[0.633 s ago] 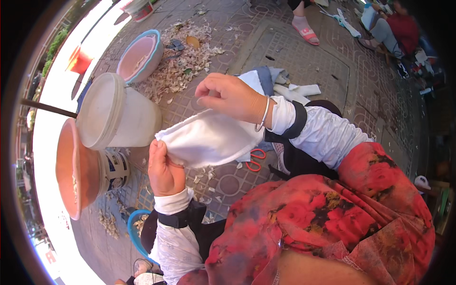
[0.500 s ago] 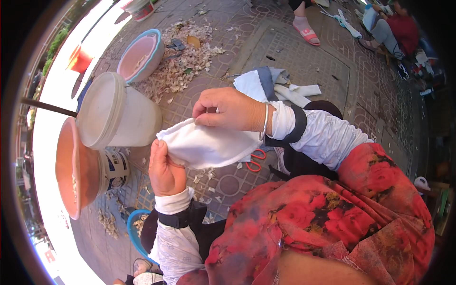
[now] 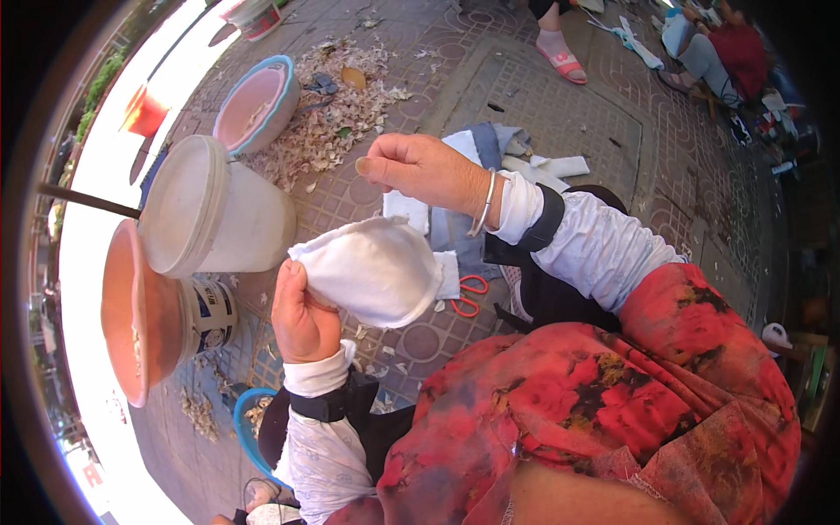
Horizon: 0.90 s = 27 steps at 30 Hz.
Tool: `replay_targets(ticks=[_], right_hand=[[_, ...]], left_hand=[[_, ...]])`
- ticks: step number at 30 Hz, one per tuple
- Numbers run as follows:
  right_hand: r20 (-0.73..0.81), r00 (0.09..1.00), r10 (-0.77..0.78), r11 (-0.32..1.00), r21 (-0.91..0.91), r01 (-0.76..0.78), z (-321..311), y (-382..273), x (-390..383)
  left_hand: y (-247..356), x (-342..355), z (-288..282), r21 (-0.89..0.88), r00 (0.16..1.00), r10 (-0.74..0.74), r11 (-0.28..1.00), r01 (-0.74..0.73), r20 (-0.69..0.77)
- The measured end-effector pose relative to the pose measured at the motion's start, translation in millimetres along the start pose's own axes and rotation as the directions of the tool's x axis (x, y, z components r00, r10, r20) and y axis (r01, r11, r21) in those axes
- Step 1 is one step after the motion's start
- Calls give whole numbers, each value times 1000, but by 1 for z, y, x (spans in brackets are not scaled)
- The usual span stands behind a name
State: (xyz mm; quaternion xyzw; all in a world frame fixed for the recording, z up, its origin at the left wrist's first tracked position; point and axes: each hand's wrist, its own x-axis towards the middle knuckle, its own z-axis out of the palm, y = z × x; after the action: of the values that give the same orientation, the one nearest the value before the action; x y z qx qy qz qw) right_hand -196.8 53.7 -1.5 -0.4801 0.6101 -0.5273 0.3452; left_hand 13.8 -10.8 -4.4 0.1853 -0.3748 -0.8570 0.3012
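Cloth pouch (image 3: 372, 269), white, sits pinched in the left hand (image 3: 302, 311) beside the white bucket (image 3: 214, 210); the right hand (image 3: 420, 166) hovers above, fingertips closed on something I cannot make out. A loose pinch could drop it onto the littered pavement (image 3: 525, 105).

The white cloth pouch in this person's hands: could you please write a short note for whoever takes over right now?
Left hand: grips the white cloth pouch at its edge.
Right hand: raised above the pouch, fingertips pinched; what they pinch is too small to tell.
Nearby: red-handled scissors on the paving under the pouch, white bucket at left.
Done: pouch looks puffed and formed.
Left: probably more hand work on it.
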Motion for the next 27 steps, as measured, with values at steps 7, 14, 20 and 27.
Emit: replay_targets(ticks=[7,14,20,27], right_hand=[[520,854,15,946,-284,157,12,-8,-15],[356,933,55,711,-670,214,-15,11,-1],[177,967,-183,711,-655,254,-32,28,17],[386,908,160,791,-601,116,-73,34,21]], left_hand=[[2,-3,6,115,994,68,992,-58,-88],[7,-1,0,200,985,148,971,-129,-88],[-1,-9,16,289,990,84,956,-49,-109],[-2,1,26,184,985,152,974,-134,-83]])
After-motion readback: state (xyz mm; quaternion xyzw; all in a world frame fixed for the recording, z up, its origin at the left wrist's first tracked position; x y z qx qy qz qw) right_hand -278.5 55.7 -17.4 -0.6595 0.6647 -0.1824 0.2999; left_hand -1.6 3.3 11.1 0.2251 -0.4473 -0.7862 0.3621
